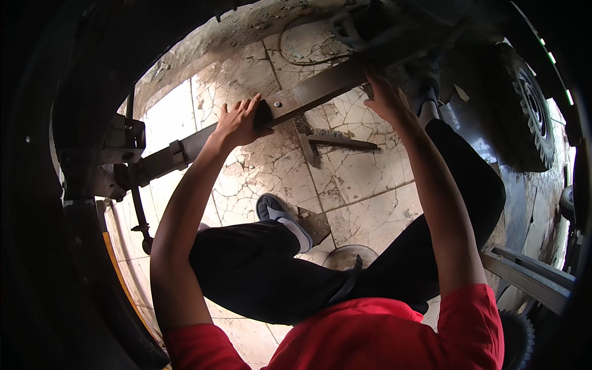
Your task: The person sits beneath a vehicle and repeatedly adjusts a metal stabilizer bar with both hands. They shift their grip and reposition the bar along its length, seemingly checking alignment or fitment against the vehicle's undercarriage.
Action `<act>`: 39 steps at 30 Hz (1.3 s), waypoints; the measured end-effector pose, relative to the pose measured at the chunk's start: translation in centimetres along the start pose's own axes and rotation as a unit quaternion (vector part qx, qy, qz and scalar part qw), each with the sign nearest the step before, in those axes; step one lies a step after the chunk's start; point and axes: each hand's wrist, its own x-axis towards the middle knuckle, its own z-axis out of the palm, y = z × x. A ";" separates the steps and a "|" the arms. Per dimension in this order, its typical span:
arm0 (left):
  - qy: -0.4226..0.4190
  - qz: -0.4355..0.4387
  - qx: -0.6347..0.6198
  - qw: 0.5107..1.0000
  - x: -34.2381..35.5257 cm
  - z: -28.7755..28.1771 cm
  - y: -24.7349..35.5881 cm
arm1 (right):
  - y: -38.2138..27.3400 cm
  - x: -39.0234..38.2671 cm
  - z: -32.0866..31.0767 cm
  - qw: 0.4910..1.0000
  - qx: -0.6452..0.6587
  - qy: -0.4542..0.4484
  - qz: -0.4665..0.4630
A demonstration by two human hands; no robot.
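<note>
A long, flat dark metal bar (320, 87), like a vehicle's leaf spring, slants from the lower left up to the right in front of me. My left hand (239, 124) rests on its middle, fingers spread and thumb stretched along the near edge. Farther right, my right hand (387, 98) lies against the bar near a dark metal part, its thumb apart from the fingers; the fingertips are partly in shadow. A bolt or rivet head (277, 104) shows on the bar between my hands. Toward the left end a clamp band (178, 154) wraps around it.
Dark angled metal pieces (327, 142) lie on the cracked tile floor (370, 179) below the bar. A treaded tyre (530, 105) stands at right, near a metal rail (530, 277). A vertical rod (139, 203) hangs at left. A round object (345, 254) sits between my legs.
</note>
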 end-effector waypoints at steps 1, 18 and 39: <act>0.016 0.011 -0.011 1.000 0.2 0.1 0.0 | 0.5 -0.9 -0.1 0.999 0.005 0.021 -0.026; 0.263 0.114 -0.060 0.956 2.4 -0.8 1.9 | 0.5 -2.0 -0.5 0.998 0.006 0.042 -0.040; 0.283 0.131 -0.050 0.949 2.5 -2.4 4.2 | 0.7 0.6 0.0 0.997 -0.025 0.056 -0.050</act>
